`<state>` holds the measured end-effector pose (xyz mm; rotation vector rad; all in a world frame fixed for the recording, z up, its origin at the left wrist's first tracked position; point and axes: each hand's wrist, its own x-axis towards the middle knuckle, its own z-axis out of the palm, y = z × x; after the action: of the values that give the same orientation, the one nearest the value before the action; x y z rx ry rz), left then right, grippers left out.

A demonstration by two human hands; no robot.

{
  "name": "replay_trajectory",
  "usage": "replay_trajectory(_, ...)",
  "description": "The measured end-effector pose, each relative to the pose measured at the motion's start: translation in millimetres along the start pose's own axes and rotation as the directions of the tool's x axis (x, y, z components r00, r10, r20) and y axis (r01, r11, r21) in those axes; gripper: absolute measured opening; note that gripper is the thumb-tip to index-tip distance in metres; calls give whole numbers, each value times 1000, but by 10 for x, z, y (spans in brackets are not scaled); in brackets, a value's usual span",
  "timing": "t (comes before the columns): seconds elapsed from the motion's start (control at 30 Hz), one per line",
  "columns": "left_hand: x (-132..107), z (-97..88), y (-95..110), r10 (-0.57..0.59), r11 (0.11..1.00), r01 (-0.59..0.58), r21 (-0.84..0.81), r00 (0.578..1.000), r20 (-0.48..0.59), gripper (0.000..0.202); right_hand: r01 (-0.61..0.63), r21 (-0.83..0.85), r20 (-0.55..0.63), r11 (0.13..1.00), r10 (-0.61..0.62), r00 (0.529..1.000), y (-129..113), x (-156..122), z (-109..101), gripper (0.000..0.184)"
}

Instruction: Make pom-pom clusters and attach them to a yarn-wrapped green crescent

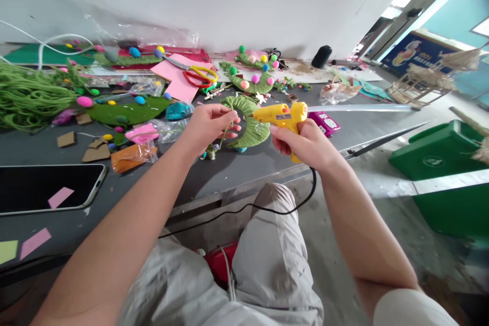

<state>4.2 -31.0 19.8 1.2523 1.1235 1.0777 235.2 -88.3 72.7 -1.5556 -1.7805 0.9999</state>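
Note:
My right hand (298, 140) grips a yellow hot glue gun (280, 116), its nozzle pointing left. A long clear glue stick (362, 108) juts from its back. My left hand (212, 125) is closed, thumb and fingers pinching a thin strand of green yarn (226, 131). Just beyond the left fingers is a crescent (256, 130) wrapped in green yarn, close to the glue gun's nozzle. Whether the left fingers also touch the crescent, I cannot tell. Behind it lies another green crescent (250, 84) with coloured pom-poms on it.
Red-and-yellow scissors (196, 76) lie on pink paper (175, 89). Green yarn (34, 97) is heaped at left, near a phone (49, 188). Small plastic bags and cardboard scraps litter the grey table (214, 178). The gun's black cord (263, 207) crosses my lap. Green bins (439, 153) stand at right.

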Motion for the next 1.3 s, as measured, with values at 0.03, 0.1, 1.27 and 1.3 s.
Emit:
replay_trajectory(0.03,12,-29,15,23,1000,-22,12,998,-55,20,-8,-7,-2,1000,8,1000,-5,42,19,39)
replay_trajectory(0.1,38,-99,41,67,997,-59,52,983,-173,17,-27,-41,-7,999,26,1000,-9,126,52,37)
replay_trajectory(1.27,-41,-56,41,-111,980,63,189,962,251,22,-170,-327,21,930,187,982,-90,124,-3,50)
replay_trajectory(1.3,-40,-55,42,-109,981,63,186,962,250,22,-177,-335,23,926,195,980,-108,117,-4,50)
